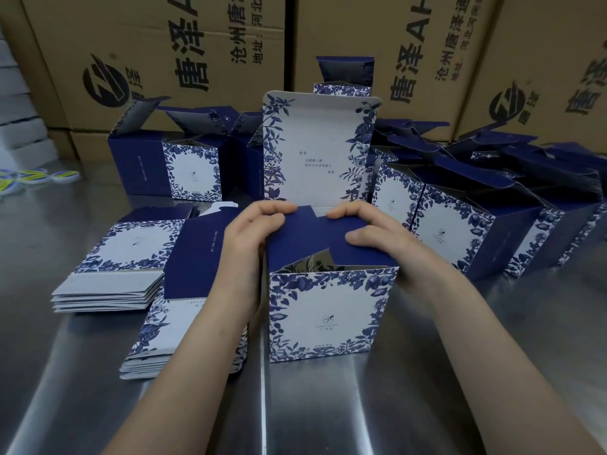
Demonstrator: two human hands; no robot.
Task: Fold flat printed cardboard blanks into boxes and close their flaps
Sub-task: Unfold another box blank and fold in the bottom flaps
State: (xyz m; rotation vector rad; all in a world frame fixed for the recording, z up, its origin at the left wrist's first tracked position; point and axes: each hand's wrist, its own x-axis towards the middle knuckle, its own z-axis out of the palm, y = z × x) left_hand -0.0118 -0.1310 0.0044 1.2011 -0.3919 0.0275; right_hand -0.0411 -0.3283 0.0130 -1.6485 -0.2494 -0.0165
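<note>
Near the tabletop's [427, 372] front edge, left hand [253, 238] and right hand [371, 234] each press a navy side flap [295, 244] down onto the upright box [328, 316], fingers closed on it.

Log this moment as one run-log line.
stage: closing flaps | left hand, right hand: pressing navy side flaps | blue-white floral cardboard box: upright | lid: open

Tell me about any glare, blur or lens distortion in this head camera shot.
Head view: soft glare streaks the steel table; wide-angle bending tilts the brown cartons at the edges; the box is fairly sharp, its small print unreadable.
</note>
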